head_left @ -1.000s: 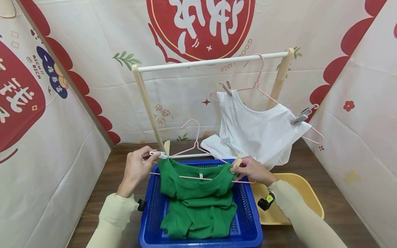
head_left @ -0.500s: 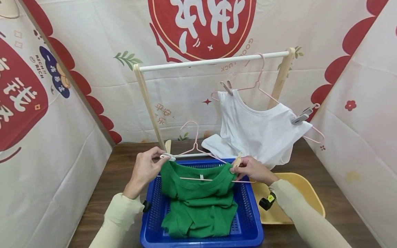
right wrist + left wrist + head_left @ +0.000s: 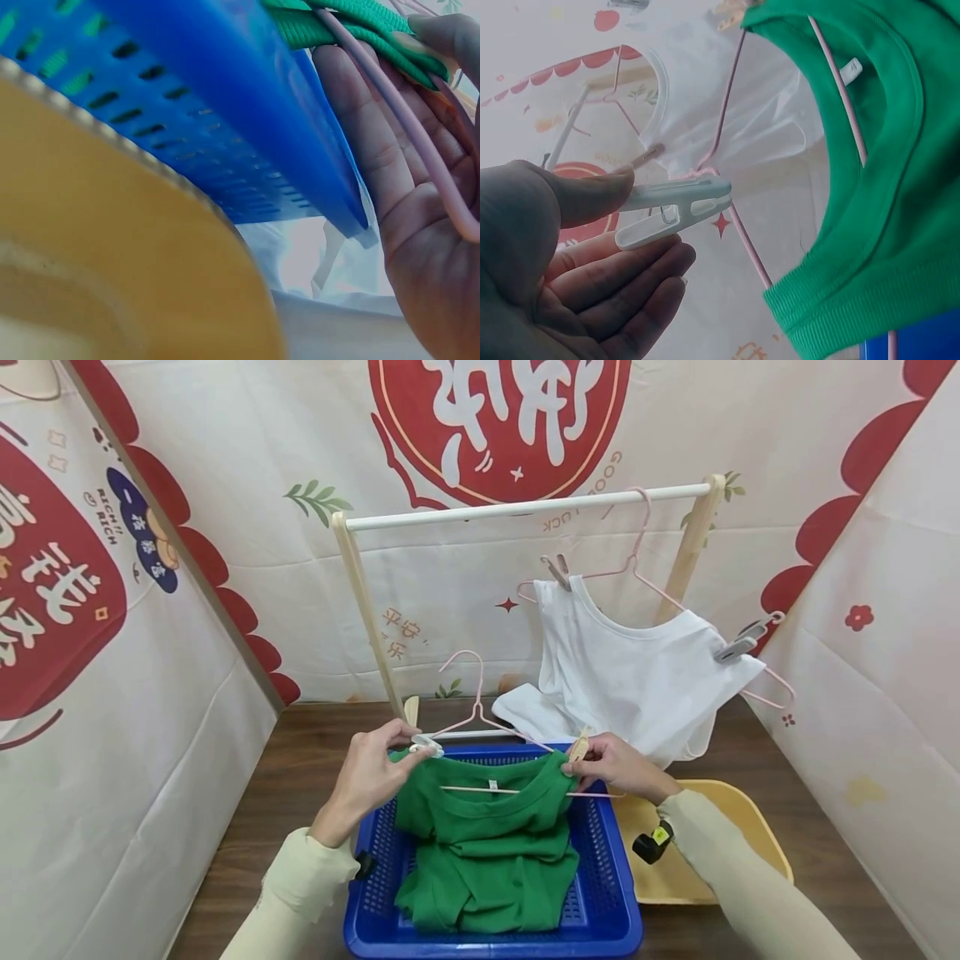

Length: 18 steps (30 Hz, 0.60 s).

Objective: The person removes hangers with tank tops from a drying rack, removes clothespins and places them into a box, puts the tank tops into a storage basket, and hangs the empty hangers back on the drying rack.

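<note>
Plainly, clothespin (image 3: pixel 681 193) between left fingers (image 3: pixel 634 274)

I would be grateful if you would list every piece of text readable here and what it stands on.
"RICH!! RICH": left cloth wall.
"GOO" and "LUCK": back cloth wall, with the white rail crossing the lettering.
"平安", "乐": back cloth wall.
Not reliably readable: white characters on the red circle, red panel and blue badge.
Too small: collar label of the green sleeveless top; yellow sticker on the wrist camera.
</note>
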Tool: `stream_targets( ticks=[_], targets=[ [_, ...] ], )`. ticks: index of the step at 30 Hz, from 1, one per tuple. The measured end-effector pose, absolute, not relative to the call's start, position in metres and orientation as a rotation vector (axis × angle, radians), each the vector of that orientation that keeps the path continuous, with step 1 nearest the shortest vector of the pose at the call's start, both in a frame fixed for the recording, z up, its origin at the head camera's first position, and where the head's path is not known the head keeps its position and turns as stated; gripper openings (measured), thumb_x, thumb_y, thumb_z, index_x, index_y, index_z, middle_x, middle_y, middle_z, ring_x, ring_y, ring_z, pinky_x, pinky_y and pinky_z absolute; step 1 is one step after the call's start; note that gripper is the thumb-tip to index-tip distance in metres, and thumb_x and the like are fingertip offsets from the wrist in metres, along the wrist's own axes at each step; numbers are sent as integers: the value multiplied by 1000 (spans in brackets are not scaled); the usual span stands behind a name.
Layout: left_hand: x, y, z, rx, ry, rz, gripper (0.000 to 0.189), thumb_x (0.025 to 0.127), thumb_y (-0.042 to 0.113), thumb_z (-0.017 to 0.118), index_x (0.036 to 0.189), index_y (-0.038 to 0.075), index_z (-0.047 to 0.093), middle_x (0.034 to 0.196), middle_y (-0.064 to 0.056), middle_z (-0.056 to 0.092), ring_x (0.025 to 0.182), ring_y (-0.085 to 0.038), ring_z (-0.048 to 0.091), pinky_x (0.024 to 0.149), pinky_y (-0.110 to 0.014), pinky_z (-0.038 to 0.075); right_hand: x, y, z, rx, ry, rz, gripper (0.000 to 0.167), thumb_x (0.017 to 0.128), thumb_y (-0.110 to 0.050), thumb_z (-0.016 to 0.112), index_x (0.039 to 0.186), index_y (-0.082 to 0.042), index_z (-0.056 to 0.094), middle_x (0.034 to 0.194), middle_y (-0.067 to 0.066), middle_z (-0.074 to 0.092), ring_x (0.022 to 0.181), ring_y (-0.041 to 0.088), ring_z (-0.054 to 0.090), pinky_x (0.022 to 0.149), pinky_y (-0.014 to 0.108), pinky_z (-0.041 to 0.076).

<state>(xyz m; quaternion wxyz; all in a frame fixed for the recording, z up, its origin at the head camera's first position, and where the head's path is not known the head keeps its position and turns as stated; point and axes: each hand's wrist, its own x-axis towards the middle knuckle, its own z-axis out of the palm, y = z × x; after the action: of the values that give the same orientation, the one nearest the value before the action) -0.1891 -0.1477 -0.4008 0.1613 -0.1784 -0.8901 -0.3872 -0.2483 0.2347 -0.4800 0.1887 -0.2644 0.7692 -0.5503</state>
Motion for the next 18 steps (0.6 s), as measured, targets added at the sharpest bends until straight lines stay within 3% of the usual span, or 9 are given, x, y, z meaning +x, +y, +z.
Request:
stream_targets(
  ticks=[8, 18],
  targets=[
    [-186, -134, -400, -550, -2569, -1168, 29, 82, 23, 82, 105, 9, 71, 93, -1, 76, 90, -21, 72, 82, -47, 55, -254, 238, -486, -744, 2159, -1541, 17, 96, -13, 65, 96, 4, 70, 86, 7, 73, 71, 26, 72, 68, 40, 59],
    [-182, -112, -394, -640, -2535, -1305, 33, 85, 21, 79, 114, 10, 69, 96, -5, 76, 85, -18, 71, 78, -38, 56, -258, 234, -486, -721, 2150, -1535, 19, 96, -17, 66, 96, 2, 70, 87, 8, 73, 73, 29, 73, 69, 42, 59]
  ],
)
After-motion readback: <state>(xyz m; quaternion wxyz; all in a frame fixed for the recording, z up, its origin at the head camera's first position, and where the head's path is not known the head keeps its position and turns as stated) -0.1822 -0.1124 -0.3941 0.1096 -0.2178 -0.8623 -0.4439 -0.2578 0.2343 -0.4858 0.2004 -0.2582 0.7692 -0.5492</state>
